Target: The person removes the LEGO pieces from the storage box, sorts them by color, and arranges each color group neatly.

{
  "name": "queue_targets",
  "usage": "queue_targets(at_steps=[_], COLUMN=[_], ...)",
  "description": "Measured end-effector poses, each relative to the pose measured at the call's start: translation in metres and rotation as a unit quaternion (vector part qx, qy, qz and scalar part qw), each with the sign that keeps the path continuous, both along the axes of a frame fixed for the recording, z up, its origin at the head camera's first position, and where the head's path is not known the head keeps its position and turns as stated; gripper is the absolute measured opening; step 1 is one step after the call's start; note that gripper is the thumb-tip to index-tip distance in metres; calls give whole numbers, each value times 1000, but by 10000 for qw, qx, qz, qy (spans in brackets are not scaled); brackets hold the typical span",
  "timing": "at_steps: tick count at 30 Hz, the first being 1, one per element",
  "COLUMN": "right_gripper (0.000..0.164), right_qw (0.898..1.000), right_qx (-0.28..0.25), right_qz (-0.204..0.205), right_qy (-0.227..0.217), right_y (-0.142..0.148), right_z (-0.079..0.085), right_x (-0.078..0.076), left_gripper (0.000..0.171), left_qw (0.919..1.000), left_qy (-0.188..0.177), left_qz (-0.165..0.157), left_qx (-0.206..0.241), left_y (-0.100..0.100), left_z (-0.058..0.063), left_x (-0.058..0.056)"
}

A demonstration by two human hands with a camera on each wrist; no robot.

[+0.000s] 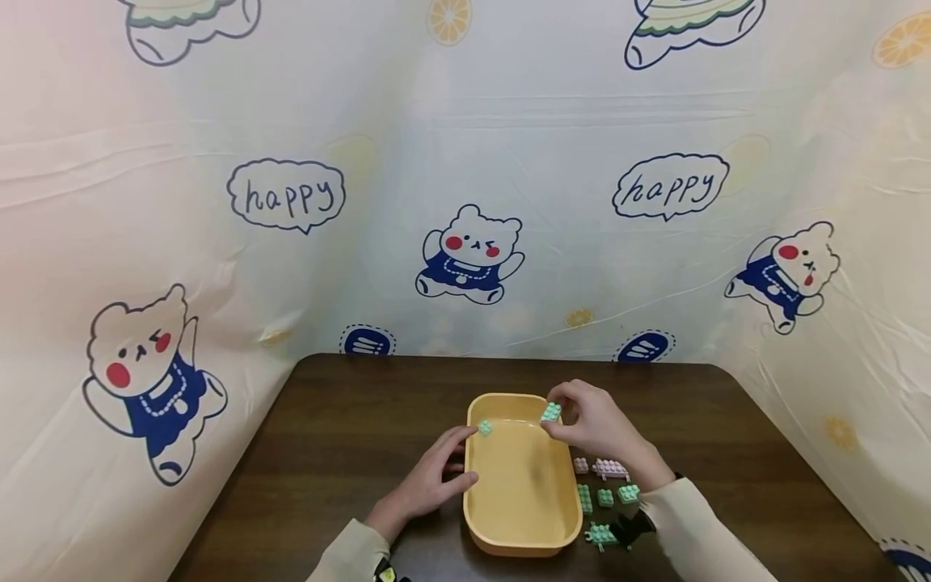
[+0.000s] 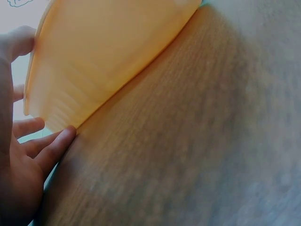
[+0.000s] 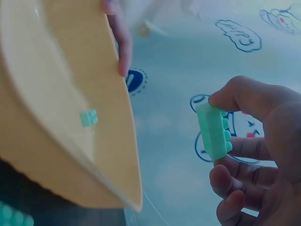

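My right hand pinches a mint-green toy building brick over the right rim of a yellow tray. In the right wrist view, thumb and fingers hold the brick by its ends, studs facing the palm. My left hand touches the tray's left side with extended, spread fingers; the left wrist view shows its fingertips against the tray's outer wall. Inside the tray, near its far left corner, lies a smaller mint-green brick, which also shows in the right wrist view.
Right of the tray, several bricks lie on the dark wooden table: a small pink brick, a longer pink piece, green bricks and a green piece with side pegs. A printed curtain surrounds the table.
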State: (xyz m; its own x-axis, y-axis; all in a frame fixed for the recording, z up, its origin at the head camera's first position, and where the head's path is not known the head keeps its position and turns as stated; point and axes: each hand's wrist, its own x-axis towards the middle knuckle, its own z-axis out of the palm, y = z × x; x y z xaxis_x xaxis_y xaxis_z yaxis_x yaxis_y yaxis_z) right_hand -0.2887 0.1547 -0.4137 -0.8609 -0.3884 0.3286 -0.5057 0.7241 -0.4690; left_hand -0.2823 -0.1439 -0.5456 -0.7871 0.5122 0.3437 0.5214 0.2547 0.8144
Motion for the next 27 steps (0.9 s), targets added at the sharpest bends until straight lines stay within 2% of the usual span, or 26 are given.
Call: queue_targets(at_steps=[5,11,16,22,27], right_gripper=[33,32,31,33,39], right_qw=[9995,9969,9934,9867,9792], right_qx=[-110,-269,-164,-120,-64], right_qz=[-300,-733,-1133,-1619,-2023], right_qy=[-14,-84,-53,-10,-162], right_y=[19,43,64,83,95], right_z=[-4,-13,-23,-37,-47], right_x=[8,21,35,50,59], left_gripper=[62,63,63,63,63], left_qw=[10000,9998,9999,10000,9999], left_qy=[21,-167,-160,-83,-168], left_qz=[-33,-31,-20,-2,-4], left_qx=[-18,59,55,3,-1], left_y=[-1,-1,-1,-1,-1], left_z=[-1,0,-1,-1,1], left_x=[-2,-1,-1,-1,-1])
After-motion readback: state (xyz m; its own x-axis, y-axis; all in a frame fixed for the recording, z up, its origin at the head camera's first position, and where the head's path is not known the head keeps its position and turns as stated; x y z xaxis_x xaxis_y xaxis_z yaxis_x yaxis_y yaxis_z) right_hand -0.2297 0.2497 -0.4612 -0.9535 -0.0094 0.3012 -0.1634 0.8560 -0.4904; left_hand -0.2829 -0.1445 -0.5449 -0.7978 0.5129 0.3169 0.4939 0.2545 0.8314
